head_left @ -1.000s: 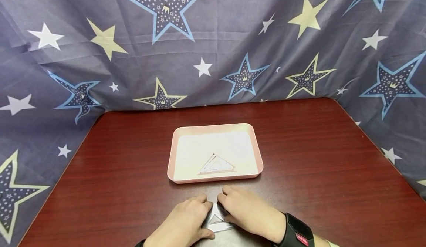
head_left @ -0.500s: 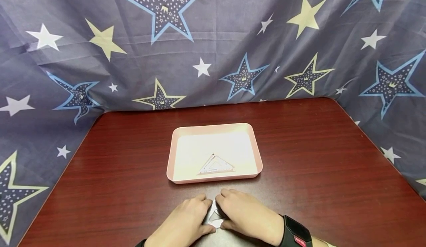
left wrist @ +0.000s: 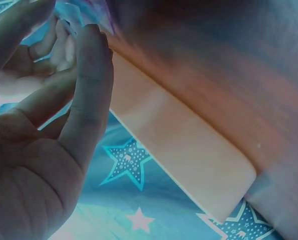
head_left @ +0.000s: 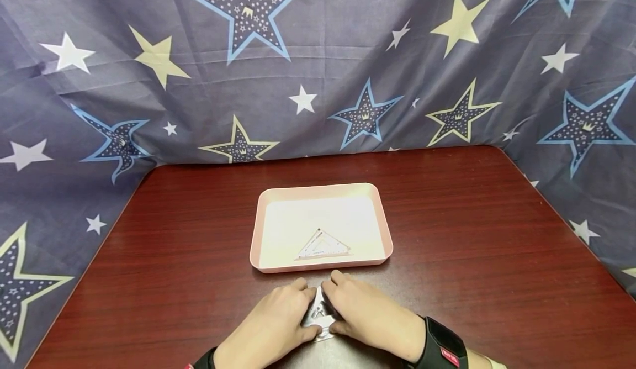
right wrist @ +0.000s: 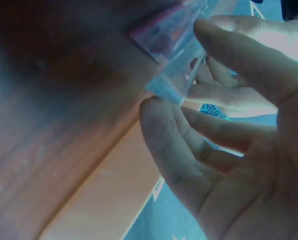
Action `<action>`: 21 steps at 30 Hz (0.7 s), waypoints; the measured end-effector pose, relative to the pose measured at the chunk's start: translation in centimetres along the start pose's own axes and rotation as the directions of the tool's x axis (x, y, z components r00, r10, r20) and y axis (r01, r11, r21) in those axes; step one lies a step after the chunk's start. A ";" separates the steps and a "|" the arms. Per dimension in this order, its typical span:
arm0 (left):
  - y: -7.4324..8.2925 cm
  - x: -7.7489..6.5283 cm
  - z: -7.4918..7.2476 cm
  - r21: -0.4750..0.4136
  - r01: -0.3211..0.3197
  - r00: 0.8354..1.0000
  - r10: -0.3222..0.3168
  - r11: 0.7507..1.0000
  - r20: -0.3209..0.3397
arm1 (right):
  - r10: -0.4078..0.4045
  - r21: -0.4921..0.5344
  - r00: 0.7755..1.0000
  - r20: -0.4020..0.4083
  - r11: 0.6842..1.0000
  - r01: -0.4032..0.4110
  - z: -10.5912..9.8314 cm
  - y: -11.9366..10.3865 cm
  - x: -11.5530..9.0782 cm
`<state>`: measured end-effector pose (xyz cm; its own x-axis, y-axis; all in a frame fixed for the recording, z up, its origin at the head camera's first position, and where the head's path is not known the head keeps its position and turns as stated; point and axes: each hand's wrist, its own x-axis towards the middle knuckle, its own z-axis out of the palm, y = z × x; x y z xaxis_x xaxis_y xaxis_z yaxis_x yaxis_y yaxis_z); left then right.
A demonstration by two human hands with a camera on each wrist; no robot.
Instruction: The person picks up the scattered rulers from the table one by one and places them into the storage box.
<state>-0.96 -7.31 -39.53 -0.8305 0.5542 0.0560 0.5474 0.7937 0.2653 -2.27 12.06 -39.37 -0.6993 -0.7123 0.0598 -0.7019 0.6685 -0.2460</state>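
Observation:
Between both hands, near the front edge of the head view, is a clear set square (head_left: 322, 322) with a triangular cutout. The left hand (head_left: 278, 318) pinches its left side, thumb near the lower corner and fingertips near the top. On the other side, the right hand (head_left: 374, 318) pinches it in much the same way. Seen from the right wrist, the transparent plastic (right wrist: 181, 70) sits between thumb and fingertips, partly hidden by them. Another clear set square (head_left: 324, 254) lies flat in the pink tray (head_left: 255, 236), just beyond the hands.
The tray stands on a dark red wooden table (head_left: 447, 220), its side wall (left wrist: 184, 140) close to the left hand. Behind and at both sides hangs a grey curtain (head_left: 318, 54) with star patterns. A black wristband (head_left: 441, 344) circles the right wrist.
Both hands have shifted slightly forward with the set square, closer to the tray. The right thumb has moved in along its lower edge, and glare on the plastic differs. The tray stays put.

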 end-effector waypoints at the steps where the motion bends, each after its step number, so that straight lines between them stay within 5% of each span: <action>1: 0.0 0.1 -0.1 -0.001 0.004 1.000 -0.004 1.000 -0.003 | 0.002 0.001 1.000 -0.002 1.000 -0.002 -0.2 0.0 0.1; 8: -0.1 1.0 -1.4 0.032 0.015 1.000 -0.015 0.999 -0.010 | 0.000 -0.051 1.000 -0.029 0.999 -0.002 -1.5 0.2 1.3; 21: -0.1 2.3 -2.3 0.197 0.000 0.992 0.025 0.980 -0.127 | -0.038 -0.061 0.990 -0.135 0.998 0.030 -2.3 1.6 2.5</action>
<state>-3.15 -6.66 -37.16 -0.8227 0.5376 0.1848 0.5567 0.8277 0.0707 -5.44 11.87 -37.43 -0.6837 -0.7020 0.1992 -0.7297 0.6584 -0.1845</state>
